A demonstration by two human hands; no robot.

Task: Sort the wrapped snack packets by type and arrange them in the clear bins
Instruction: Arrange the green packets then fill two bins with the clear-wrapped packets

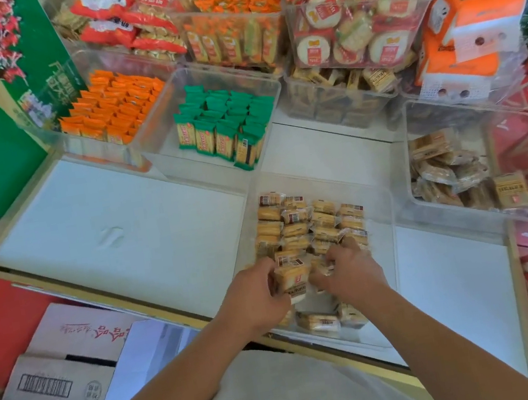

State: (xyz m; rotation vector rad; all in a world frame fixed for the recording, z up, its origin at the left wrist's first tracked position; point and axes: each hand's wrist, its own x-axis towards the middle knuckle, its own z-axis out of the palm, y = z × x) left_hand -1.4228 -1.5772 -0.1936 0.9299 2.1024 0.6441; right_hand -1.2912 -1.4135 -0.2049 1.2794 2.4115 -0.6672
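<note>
A tan packet (293, 276) is held at the near end of the front clear bin (379, 226), just behind rows of like packets (308, 224); the left hand (263, 291) curls round its left edge; the right hand (348, 273) grips its right side; green packets (226, 126) stand at 12 o'clock; orange packets (113, 106) at 11 o'clock; loose brown packets (451, 170) at 2 o'clock.

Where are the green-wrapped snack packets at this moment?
In the head view, the green-wrapped packets stand in a clear bin at upper centre, between the orange packets on its left and the beige packets on its right.
</note>
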